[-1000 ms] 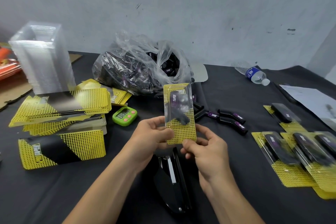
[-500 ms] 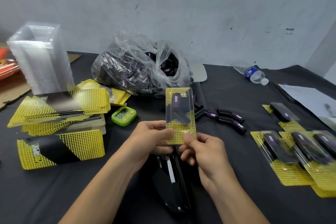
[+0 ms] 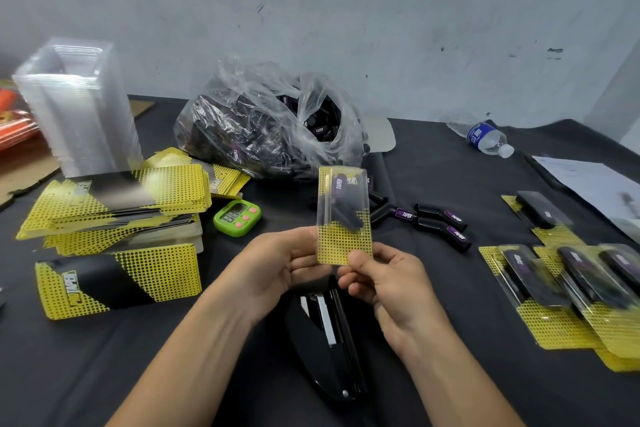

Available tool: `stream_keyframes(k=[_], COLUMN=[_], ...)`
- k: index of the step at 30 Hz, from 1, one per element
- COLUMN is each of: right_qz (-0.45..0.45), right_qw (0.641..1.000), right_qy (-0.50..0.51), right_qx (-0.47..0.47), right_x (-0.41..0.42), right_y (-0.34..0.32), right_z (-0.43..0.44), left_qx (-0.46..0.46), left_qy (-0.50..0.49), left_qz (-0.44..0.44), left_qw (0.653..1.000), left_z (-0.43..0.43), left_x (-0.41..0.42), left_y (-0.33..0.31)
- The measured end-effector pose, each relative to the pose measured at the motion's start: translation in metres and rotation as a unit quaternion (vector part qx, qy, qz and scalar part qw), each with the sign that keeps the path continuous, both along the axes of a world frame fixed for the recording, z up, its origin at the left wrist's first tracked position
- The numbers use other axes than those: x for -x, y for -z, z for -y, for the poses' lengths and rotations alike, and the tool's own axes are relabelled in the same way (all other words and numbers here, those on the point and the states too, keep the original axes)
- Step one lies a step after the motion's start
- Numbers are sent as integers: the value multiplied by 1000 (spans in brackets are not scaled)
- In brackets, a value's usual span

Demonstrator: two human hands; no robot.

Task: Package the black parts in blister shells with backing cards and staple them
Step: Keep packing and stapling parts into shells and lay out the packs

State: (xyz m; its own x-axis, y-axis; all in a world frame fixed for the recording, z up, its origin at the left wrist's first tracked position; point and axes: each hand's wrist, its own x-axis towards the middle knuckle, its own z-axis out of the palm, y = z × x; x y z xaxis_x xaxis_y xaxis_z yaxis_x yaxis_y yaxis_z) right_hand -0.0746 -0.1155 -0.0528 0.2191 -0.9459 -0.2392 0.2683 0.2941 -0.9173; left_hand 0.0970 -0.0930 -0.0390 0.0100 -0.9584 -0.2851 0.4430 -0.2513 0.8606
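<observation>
A blister pack [image 3: 344, 215] stands upright over the table's middle: a clear shell with a black part inside, on a yellow dotted backing card. My left hand [image 3: 277, 262] grips its lower left edge. My right hand [image 3: 388, 282] pinches its bottom right corner with the thumb on the front. A black stapler [image 3: 329, 333] lies on the table right under my hands. Several loose black parts [image 3: 433, 218] lie to the right of the pack. Backing cards [image 3: 114, 198] are piled at the left, with clear shells [image 3: 79, 104] stacked behind them.
A clear plastic bag [image 3: 270, 125] full of black parts sits at the back centre. Finished packs [image 3: 568, 291] overlap at the right. A green timer [image 3: 237, 217], a water bottle [image 3: 485, 137] and white paper [image 3: 595, 184] also lie on the black cloth.
The pack has dropped a little and turned slightly in my hands. My right thumb has slid onto its bottom right corner.
</observation>
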Motion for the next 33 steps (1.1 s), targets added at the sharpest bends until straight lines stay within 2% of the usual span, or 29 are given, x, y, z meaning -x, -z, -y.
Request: stream_keyframes(k=[2,5,8,13,18,23,27,33], right_qz=[15,28,3,-18,-22,-62,-62,-51], right_qw=[1000,999,1000,1000,1000,996,995,996], right_qy=[1,10,22,14,-4,15,10,-22], right_qx=[-9,-14,-12,-14,-4,60,84,69], right_x=[0,0,2,4,7,10,7,6], right_y=[-2,-4,-4,-3,-4,-4,-4,-7], right_z=[-1,-1,0,0,2,1,-2,-2], left_qx=[10,92,171,224,176,88,71,59], left_qy=[-1,3,8,-20,-33,0,-19,-68], left_qz=[-9,80,150,230,180,97,80,73], left_qw=[1000,992,974,947,967,991,994,993], left_z=[-1,-4,-5,-6,-7,-8,-7,-4], left_x=[-4,-3,0,4,6,2,2,2], left_y=[-3,-2,0,0,1,-3,-1,0])
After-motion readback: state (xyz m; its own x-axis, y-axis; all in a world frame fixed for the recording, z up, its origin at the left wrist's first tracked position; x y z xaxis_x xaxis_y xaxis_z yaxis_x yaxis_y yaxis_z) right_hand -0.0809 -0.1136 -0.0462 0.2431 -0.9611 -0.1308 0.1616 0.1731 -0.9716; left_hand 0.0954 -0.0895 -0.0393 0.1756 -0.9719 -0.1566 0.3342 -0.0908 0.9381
